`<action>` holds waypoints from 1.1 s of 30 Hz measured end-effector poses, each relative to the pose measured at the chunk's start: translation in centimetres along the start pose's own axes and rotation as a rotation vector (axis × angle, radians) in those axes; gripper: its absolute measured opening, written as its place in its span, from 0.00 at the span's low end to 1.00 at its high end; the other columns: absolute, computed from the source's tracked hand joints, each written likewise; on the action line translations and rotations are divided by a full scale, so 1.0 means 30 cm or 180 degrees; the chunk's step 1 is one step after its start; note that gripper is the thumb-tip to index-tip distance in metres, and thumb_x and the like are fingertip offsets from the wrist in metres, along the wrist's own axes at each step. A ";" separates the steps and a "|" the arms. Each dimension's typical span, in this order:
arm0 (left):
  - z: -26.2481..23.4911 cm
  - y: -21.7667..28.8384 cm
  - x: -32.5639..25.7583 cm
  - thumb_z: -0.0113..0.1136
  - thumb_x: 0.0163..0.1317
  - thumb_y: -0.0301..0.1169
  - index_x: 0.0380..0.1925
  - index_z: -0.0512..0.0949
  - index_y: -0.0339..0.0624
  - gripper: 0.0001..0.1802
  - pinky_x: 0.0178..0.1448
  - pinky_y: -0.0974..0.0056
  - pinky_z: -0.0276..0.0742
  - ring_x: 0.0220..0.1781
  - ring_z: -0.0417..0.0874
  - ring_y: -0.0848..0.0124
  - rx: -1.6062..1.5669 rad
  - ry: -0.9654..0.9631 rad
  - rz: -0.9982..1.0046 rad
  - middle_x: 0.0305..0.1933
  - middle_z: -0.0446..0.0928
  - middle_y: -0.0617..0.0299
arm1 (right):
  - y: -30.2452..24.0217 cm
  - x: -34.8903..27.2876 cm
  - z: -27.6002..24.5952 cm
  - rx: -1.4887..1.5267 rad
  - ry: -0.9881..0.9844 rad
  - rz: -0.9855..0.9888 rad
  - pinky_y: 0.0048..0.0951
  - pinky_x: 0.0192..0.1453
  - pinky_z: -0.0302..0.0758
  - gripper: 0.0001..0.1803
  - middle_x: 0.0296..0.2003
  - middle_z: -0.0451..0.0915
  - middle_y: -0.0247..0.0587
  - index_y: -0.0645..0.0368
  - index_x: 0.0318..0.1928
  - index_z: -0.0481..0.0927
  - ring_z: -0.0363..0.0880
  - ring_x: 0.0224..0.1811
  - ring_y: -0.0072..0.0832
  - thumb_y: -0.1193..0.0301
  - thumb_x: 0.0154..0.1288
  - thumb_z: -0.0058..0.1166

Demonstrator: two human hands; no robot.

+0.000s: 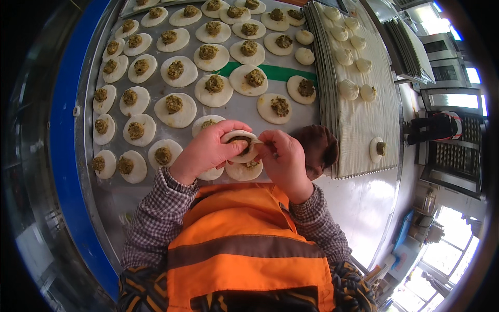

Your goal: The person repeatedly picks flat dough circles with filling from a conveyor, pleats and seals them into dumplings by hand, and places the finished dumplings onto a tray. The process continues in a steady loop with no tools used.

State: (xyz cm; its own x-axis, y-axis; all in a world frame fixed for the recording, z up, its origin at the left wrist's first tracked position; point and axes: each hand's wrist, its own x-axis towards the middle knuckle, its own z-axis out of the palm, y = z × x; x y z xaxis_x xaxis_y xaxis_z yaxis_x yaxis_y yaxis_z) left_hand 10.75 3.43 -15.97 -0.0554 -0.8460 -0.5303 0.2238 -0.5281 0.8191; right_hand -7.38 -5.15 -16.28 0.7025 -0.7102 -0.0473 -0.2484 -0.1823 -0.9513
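Note:
Between my two hands, above the near edge of the metal table, is a round dough wrapper with brown-green filling [240, 146]. My left hand [213, 151] cups it from the left, its thumb pressed onto the filling. On the other side my right hand [283, 158] pinches the wrapper's edge between thumb and fingers. Flat dough rounds topped with filling, such as one dough round [175, 111], lie in rows in front of me. Just beneath my hands, more filled rounds are partly hidden.
To the right, a stack of trays [358, 125] bears several closed buns [349, 89] and one filled round [378, 150]. A brown cloth [318, 148] lies beside my right hand. A blue edge [73, 130] borders the table's left. Another person [436, 128] stands far right.

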 end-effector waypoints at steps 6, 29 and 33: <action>0.021 -0.016 0.008 0.59 0.63 0.25 0.53 0.76 0.35 0.17 0.47 0.69 0.77 0.43 0.81 0.71 0.1192 0.0358 0.1020 0.41 0.81 0.57 | -0.017 0.025 -0.007 -0.0199 -0.0162 -0.0147 0.21 0.31 0.76 0.08 0.27 0.79 0.37 0.66 0.41 0.76 0.79 0.26 0.21 0.83 0.62 0.59; 0.019 -0.005 0.043 0.49 0.67 0.24 0.54 0.73 0.36 0.16 0.47 0.72 0.77 0.44 0.80 0.79 0.1630 0.0102 0.0740 0.45 0.78 0.61 | 0.002 0.005 0.005 -0.0025 0.0241 -0.0237 0.21 0.32 0.77 0.08 0.30 0.81 0.38 0.67 0.41 0.76 0.80 0.28 0.20 0.84 0.62 0.57; 0.037 -0.030 0.059 0.49 0.64 0.21 0.52 0.75 0.36 0.16 0.54 0.69 0.75 0.48 0.79 0.76 0.0978 0.0323 0.1342 0.48 0.78 0.61 | 0.010 -0.002 0.000 -0.0205 0.0161 -0.0147 0.29 0.32 0.77 0.09 0.30 0.81 0.48 0.65 0.39 0.77 0.83 0.29 0.35 0.81 0.59 0.60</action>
State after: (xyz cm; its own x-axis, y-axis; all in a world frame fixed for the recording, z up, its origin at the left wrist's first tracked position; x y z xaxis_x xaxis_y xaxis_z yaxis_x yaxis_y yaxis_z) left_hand 9.36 2.34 -17.41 0.0756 -0.9862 -0.1471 -0.0899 -0.1537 0.9840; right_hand -7.50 -5.16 -16.55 0.6800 -0.7331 0.0131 -0.2600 -0.2578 -0.9305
